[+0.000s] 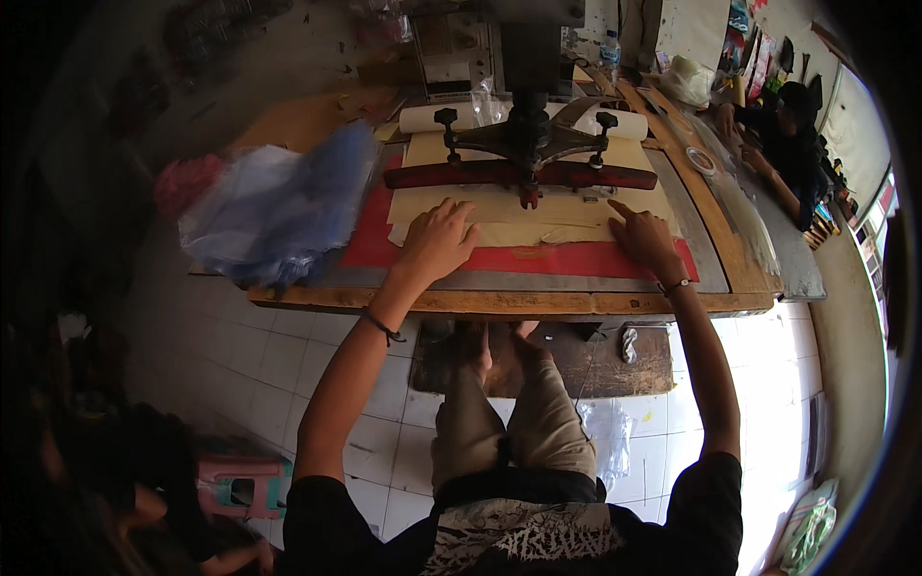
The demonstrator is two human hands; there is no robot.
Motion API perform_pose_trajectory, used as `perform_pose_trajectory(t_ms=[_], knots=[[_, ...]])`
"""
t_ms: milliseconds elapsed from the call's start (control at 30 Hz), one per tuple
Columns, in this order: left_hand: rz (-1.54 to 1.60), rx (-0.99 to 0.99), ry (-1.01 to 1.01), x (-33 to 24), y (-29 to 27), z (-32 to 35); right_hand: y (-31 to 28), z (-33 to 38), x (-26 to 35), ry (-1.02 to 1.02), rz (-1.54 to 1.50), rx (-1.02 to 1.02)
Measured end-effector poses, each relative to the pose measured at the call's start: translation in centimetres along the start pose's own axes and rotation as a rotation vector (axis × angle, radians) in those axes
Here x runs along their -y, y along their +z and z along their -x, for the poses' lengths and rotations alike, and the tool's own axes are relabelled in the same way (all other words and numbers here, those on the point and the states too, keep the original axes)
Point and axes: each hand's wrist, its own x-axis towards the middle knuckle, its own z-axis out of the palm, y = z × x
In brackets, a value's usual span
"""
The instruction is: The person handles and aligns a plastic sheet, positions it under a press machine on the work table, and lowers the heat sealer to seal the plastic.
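Note:
My left hand [438, 240] lies on a cream sheet [499, 230], its fingers stretched out and slightly apart. On the sheet's right side rests my right hand [647, 240], with a finger extended toward a small dark metal piece [593, 198]. Neither hand holds anything that I can see. Under the sheet, a red mat [538, 261] shows along the near edge. Just beyond my hands, a press with a dark metal bracket [526, 139] carries a red bar [586, 176] across the sheet. A cream roll [423, 119] lies behind it.
A heap of clear and blue plastic [288, 206] hangs over the table's left side. The wooden table edge [499, 301] runs in front of me. At the right sits another person [788, 144], near a roll of tape [700, 160]. A stool [242, 485] stands at lower left.

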Motion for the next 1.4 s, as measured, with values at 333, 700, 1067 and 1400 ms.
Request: perform_pose_trajectory(t_ms=[333, 700, 1067, 1400], knots=[[-0.159, 0.226, -0.074, 0.6, 3.6, -2.9, 1.7, -0.9, 0.4, 0.104, 0.07, -0.009], [-0.264, 0.242, -0.052, 0.9, 3.9, -4.1, 1.3, -1.5, 1.0, 0.134, 0.022, -0.019], [0.174, 0.711, 0.095, -5.2, -7.1, -3.8, -3.8, -3.6, -7.9, 0.216, -0.063, -0.281], [0.839, 0.383, 0.811, -12.1, -21.0, -7.9, -0.6, -2.7, -28.5, 0.794, 0.274, -0.523]])
